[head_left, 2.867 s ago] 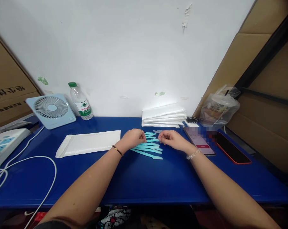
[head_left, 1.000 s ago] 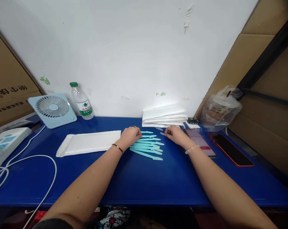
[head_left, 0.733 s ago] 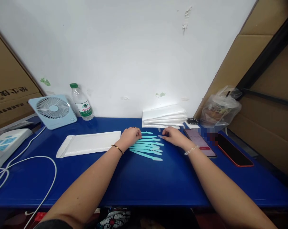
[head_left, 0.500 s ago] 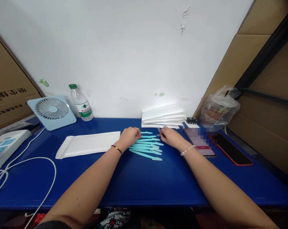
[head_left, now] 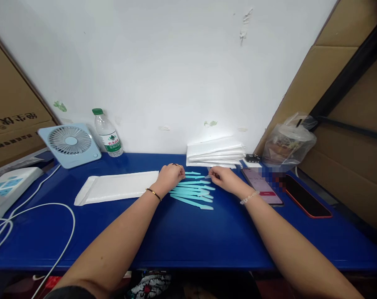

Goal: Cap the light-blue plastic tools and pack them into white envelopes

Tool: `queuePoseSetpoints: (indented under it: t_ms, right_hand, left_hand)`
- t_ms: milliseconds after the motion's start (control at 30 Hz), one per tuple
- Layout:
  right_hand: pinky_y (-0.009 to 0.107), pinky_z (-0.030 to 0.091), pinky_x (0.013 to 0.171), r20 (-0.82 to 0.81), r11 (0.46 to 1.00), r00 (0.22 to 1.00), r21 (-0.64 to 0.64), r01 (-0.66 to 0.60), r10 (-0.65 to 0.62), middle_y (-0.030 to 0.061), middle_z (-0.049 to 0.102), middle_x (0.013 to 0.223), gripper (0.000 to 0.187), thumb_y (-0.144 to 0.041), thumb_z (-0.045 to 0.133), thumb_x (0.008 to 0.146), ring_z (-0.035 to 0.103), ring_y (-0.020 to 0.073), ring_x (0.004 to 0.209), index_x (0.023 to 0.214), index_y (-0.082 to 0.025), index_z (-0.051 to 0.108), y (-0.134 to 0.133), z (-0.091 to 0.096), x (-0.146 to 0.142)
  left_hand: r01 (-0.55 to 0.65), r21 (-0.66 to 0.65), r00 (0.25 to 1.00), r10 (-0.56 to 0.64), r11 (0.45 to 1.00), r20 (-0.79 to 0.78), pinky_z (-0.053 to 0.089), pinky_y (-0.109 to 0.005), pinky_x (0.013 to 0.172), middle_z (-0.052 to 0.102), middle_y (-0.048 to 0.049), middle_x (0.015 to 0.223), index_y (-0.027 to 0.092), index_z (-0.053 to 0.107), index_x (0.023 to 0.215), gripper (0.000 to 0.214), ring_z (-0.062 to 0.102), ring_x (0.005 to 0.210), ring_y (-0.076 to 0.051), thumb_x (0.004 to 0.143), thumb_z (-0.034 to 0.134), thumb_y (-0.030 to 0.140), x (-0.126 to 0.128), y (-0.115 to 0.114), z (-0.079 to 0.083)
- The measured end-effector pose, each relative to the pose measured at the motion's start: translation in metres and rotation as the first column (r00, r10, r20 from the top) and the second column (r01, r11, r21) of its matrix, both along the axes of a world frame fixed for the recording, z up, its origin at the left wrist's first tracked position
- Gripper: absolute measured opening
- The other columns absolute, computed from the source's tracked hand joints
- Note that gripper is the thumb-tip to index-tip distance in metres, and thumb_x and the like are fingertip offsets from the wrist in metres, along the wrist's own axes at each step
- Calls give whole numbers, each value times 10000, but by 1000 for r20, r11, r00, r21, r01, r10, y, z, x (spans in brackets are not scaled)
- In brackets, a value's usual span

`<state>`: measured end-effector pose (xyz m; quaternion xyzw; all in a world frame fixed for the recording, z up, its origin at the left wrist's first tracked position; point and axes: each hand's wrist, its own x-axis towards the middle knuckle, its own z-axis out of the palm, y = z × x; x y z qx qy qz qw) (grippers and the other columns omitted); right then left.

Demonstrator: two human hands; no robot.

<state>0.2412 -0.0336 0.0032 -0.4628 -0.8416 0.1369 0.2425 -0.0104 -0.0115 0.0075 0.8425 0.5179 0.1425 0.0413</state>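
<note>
Several turquoise eyebrow razors lie fanned out on the blue table, their clear-tipped ends pointing right. My left hand is closed at the handle ends of the upper ones, with its fingertips pinched on a razor. Across from it, my right hand has thumb and finger pinched at that razor's translucent tip; the exact contact is too small to make out. Just left of my left hand lies a white padded envelope, partly covered by the wrist.
A stack of white padded envelopes stands by the wall. To the right are a lit phone, a dark red-edged phone and a bagged cup. On the left are a fan, a water bottle and a white cable.
My right hand has turned slightly and its fingertips have come down to the razor's tip. My left hand stays nearly in place. The whole view has shifted slightly.
</note>
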Motion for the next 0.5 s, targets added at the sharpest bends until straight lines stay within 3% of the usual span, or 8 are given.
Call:
queuePoseSetpoints:
  t_ms: [200,367,500]
  right_hand:
    - [230,359,581,-102,999,995,-38,-24,20,3,583,707,136,-208,472,847,481,115,597,829,-175,603,-7,4,-9]
    - [235,387,559,-122,989,992,-145,-41,23,6,614,699,213,-305,457,891,521,131,599,889,-181,630,-8,2,-7]
    - [296,454,755,-34,998,998,27,57,-57,60,660,882,217,-267,466,895,594,177,811,915,-172,661,6,-7,2]
  left_hand:
    - [47,-26,994,-44,999,98,367,-250,640,674,9,807,227,642,778,96,590,782,-164,792,586,304,4,-1,2]
    - [92,-168,987,-68,981,144,379,-230,601,662,32,741,231,650,775,132,593,696,-136,777,597,352,4,-2,5]
    - [59,-112,992,-46,992,115,413,-245,682,674,15,875,253,662,885,200,603,829,-166,801,576,413,2,0,3]
